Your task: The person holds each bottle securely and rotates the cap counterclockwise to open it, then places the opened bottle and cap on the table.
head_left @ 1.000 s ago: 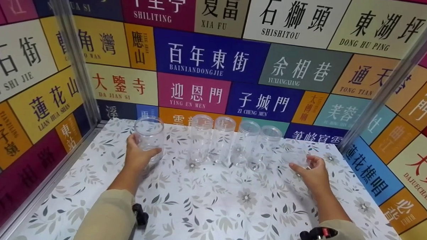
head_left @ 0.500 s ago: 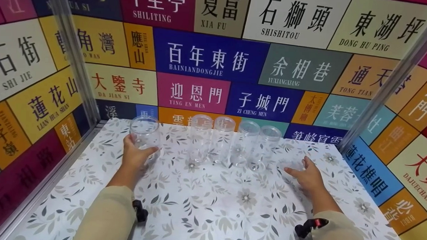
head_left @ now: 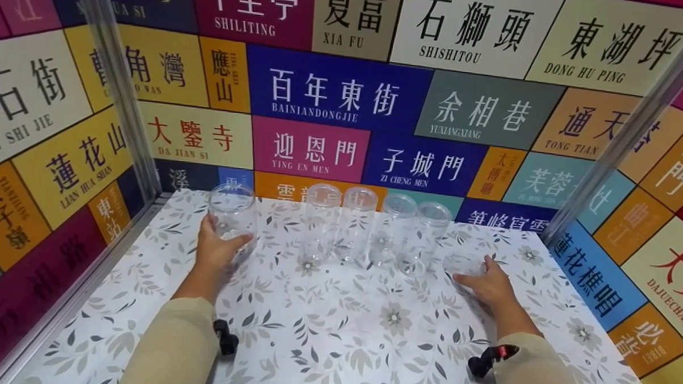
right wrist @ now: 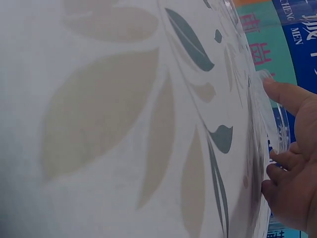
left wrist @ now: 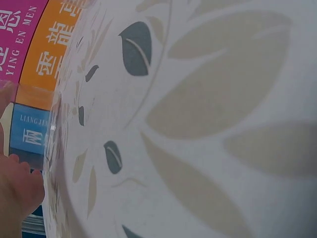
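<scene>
At the left of the head view, my left hand (head_left: 217, 250) grips a wide clear plastic jar (head_left: 232, 208), thumb on its near side and fingers round its left. The jar stands upright with its round rim on top. In the left wrist view, part of the jar wall (left wrist: 34, 94) shows beside the fingers. My right hand (head_left: 493, 283) holds a low, round clear piece like a lid or shallow dish (head_left: 463, 263), close over the table. In the right wrist view, thumb and a finger are at opposite parts of its rim (right wrist: 283, 124).
Several tall clear cylinders stand upright between the hands, among them a left one (head_left: 322, 222) and a right one (head_left: 431, 235). A leaf-patterned white cover lies over the table (head_left: 336, 339). Colourful sign-printed panels (head_left: 333, 95) and metal posts (head_left: 129, 110) enclose the back and sides.
My left hand and the jar have shifted slightly left. My right hand has moved a little left and lower with the clear round piece. The tall cylinders have stayed put.
</scene>
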A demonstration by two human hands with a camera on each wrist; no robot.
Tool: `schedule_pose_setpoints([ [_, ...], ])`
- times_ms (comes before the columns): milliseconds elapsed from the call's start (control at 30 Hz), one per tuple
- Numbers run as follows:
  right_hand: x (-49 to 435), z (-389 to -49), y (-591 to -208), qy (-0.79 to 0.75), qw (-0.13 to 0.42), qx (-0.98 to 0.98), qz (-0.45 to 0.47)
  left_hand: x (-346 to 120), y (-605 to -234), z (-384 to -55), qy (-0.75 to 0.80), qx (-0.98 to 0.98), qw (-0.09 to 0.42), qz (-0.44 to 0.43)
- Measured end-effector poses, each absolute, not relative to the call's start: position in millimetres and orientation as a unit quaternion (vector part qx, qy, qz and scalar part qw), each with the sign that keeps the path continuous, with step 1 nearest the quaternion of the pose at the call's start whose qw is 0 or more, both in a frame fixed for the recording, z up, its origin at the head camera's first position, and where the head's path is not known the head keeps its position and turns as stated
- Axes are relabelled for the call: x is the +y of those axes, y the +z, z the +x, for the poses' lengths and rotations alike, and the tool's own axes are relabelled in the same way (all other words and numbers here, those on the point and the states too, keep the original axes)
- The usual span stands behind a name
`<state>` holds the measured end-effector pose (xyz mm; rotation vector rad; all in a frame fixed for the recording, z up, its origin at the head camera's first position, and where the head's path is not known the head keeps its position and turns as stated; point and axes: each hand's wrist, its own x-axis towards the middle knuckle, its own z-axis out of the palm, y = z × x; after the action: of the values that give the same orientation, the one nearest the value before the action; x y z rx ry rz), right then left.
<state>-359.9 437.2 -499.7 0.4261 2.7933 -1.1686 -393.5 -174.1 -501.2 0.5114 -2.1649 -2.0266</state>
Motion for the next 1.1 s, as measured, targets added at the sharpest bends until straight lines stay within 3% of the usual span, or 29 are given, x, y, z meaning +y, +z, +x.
schedule_pose_setpoints([
  [633,435,-361,-507,-0.341,0.042,0.932,0.116,-173,-504,-391,-0.679,-0.712,0.088,0.156],
  [900,435,-356,-503,-0.354,0.044,0.925,0.129,-173,-498,-384,-0.697,-0.693,0.074,0.168],
  [1100,433,-349,-495,-0.369,0.027,0.921,0.122,-177,-493,-378,-0.668,-0.721,0.101,0.155],
])
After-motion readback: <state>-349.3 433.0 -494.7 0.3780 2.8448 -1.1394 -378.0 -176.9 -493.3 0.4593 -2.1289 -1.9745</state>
